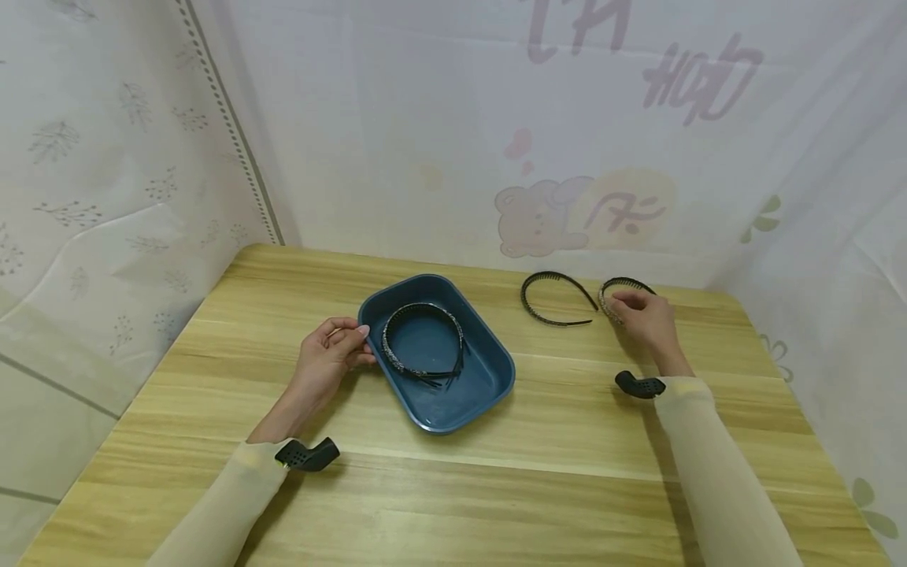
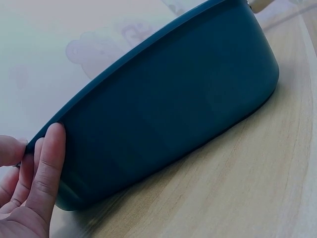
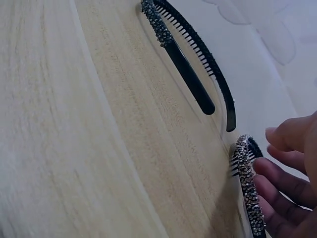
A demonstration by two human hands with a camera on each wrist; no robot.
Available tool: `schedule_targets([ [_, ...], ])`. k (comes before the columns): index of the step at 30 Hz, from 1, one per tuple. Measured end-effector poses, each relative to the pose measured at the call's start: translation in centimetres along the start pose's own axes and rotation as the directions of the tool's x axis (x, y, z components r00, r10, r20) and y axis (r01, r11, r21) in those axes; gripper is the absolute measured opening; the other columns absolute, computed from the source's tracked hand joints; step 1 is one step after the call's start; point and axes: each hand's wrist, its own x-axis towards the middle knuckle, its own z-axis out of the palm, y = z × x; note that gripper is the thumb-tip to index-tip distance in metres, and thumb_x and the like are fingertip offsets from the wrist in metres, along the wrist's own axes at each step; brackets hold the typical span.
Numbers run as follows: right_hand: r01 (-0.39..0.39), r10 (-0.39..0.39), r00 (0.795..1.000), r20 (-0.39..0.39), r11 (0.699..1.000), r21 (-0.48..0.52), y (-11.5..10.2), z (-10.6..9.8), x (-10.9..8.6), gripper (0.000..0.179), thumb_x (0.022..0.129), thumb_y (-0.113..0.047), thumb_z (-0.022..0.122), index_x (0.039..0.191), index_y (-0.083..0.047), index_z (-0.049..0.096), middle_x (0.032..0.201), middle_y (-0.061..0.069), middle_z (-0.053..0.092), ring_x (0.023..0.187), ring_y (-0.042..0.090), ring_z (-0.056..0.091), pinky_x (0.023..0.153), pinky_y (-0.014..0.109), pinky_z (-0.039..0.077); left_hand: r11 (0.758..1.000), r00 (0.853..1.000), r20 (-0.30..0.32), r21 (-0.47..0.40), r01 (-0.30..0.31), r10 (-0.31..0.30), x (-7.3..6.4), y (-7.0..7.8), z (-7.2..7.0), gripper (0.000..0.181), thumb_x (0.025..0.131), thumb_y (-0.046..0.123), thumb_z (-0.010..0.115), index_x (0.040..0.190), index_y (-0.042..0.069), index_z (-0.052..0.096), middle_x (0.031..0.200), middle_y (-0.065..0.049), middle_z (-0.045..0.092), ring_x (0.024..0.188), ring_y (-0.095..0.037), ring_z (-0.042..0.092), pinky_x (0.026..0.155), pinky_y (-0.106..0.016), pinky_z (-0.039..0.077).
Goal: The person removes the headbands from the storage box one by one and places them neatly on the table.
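My left hand (image 1: 329,354) pinches the left rim of a dark blue plastic basin (image 1: 489,386), thumb over the edge and fingers against the outer wall (image 2: 163,99). Inside the basin lie black toothed headbands (image 1: 388,346) with glittery trim, stacked so that I cannot tell how many. At the back right, my right hand (image 1: 645,319) is at another glittery headband (image 3: 250,198). Its fingers are beside or touching the band, while the thumb stands apart from it. Just left of that hand lies one more black headband (image 1: 526,303), its ends pointing right.
Everything stands on a wood-grain table (image 1: 453,504). A pale printed cloth (image 1: 397,157) hangs behind the table's far edge and along its sides. Each wrist carries a small black camera mount (image 1: 308,455).
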Motion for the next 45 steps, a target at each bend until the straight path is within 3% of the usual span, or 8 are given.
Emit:
schedule_targets([
  [8, 0.045, -0.046, 0.999, 0.012, 0.999, 0.029, -0.4, -0.4, -0.5, 0.053, 0.104, -0.042, 0.059, 0.144, -0.008, 0.055, 0.139, 0.019, 0.062, 0.124, 0.035, 0.058, 0.098, 0.039, 0.051, 1.000, 1.000, -0.009, 0.014, 0.003, -0.003, -0.2, 0.1, 0.0, 0.018, 0.101, 0.005, 0.063, 0.113, 0.004, 0.050, 0.079, 0.002, 0.071, 0.067, -0.012, 0.069, 0.068, -0.026, 0.066],
  [15, 0.070, -0.075, 0.995, 0.067, 0.995, 0.068, -1.1, -0.3, -1.1, 0.061, 0.103, -0.047, 0.060, 0.151, -0.010, 0.048, 0.150, 0.019, 0.054, 0.137, 0.040, 0.050, 0.109, 0.057, 0.049, 1.000, 1.000, -0.006, 0.014, 0.007, -0.007, -0.1, 0.1, 0.0, 0.019, 0.101, 0.007, 0.064, 0.113, 0.004, 0.050, 0.079, 0.001, 0.071, 0.067, -0.011, 0.069, 0.068, -0.027, 0.067],
  [19, 0.142, -0.147, 0.986, 0.084, 0.988, 0.064, -1.6, 0.0, -1.4, 0.061, 0.104, -0.045, 0.059, 0.151, -0.008, 0.047, 0.151, 0.021, 0.053, 0.137, 0.042, 0.050, 0.112, 0.061, 0.046, 1.000, 1.000, 0.001, 0.014, 0.002, -0.002, 0.0, 0.0, 0.0, 0.020, 0.101, 0.008, 0.064, 0.114, 0.003, 0.049, 0.079, 0.001, 0.071, 0.068, -0.012, 0.069, 0.069, -0.027, 0.067],
  [23, 0.176, -0.182, 0.979, 0.093, 0.982, 0.072, -2.3, 0.4, -1.7, 0.060, 0.105, -0.042, 0.059, 0.151, -0.006, 0.046, 0.151, 0.022, 0.051, 0.138, 0.042, 0.050, 0.114, 0.060, 0.047, 1.000, 1.000, 0.008, 0.018, -0.006, 0.006, 0.0, 0.0, 0.0, 0.021, 0.102, 0.008, 0.064, 0.115, 0.002, 0.049, 0.080, 0.002, 0.072, 0.069, -0.012, 0.069, 0.069, -0.027, 0.067],
  [30, 0.167, -0.180, 0.975, 0.132, 0.980, 0.104, -3.7, 1.1, -2.3, 0.065, 0.104, -0.045, 0.058, 0.154, -0.008, 0.041, 0.157, 0.016, 0.046, 0.141, 0.036, 0.046, 0.120, 0.057, 0.042, 1.000, 1.000, 0.009, 0.022, -0.011, 0.010, 0.0, 0.0, 0.0, 0.021, 0.102, 0.008, 0.064, 0.115, 0.002, 0.049, 0.080, 0.002, 0.071, 0.069, -0.012, 0.069, 0.069, -0.026, 0.066],
  [45, 0.212, -0.245, 0.940, 0.238, 0.965, 0.156, -6.7, 2.9, -3.5, 0.070, 0.102, -0.053, 0.057, 0.158, -0.016, 0.037, 0.163, 0.010, 0.040, 0.147, 0.036, 0.041, 0.120, 0.057, 0.041, 1.000, 1.000, 0.006, 0.021, -0.005, 0.005, 0.0, -0.1, -0.1, 0.022, 0.102, 0.008, 0.064, 0.115, 0.001, 0.048, 0.080, 0.002, 0.071, 0.069, -0.012, 0.069, 0.069, -0.025, 0.066],
])
